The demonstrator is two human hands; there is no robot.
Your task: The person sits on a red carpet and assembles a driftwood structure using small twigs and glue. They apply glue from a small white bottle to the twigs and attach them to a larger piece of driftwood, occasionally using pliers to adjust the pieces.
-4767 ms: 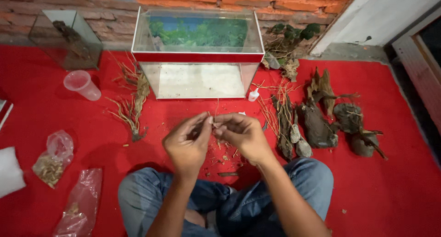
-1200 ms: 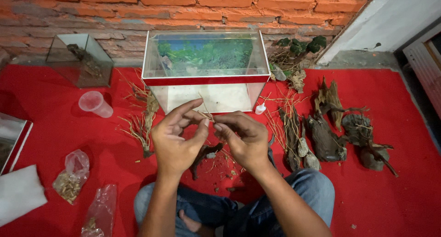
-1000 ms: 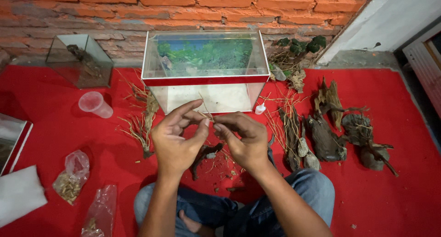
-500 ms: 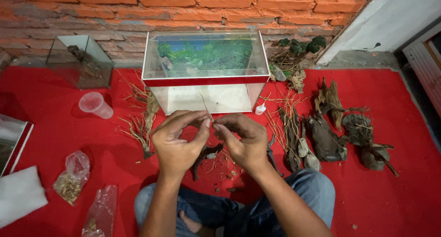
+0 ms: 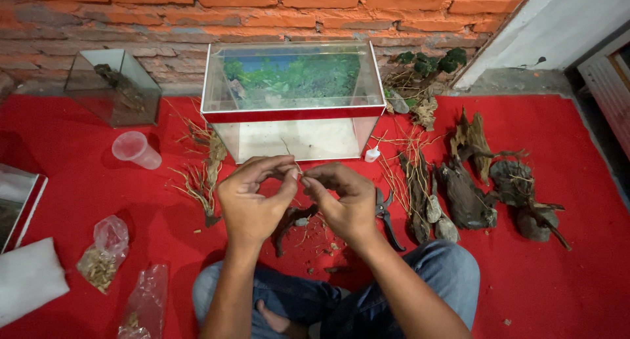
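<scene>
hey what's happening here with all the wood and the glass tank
A person sits on a red carpet and pinches a thin dry twig between the fingertips of both hands, left hand and right hand, held close together. Just beyond them stands an empty rectangular glass aquarium with a red rim. To the right lie dark driftwood pieces and black-handled pruning shears. To the left are a clear plastic cup and a bundle of dry roots.

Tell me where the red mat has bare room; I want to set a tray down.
Bare red mat lies right of the driftwood pieces, and between the plastic cup and the roots. Crowded around both hands, left hand, right hand, and the glass tank.
</scene>
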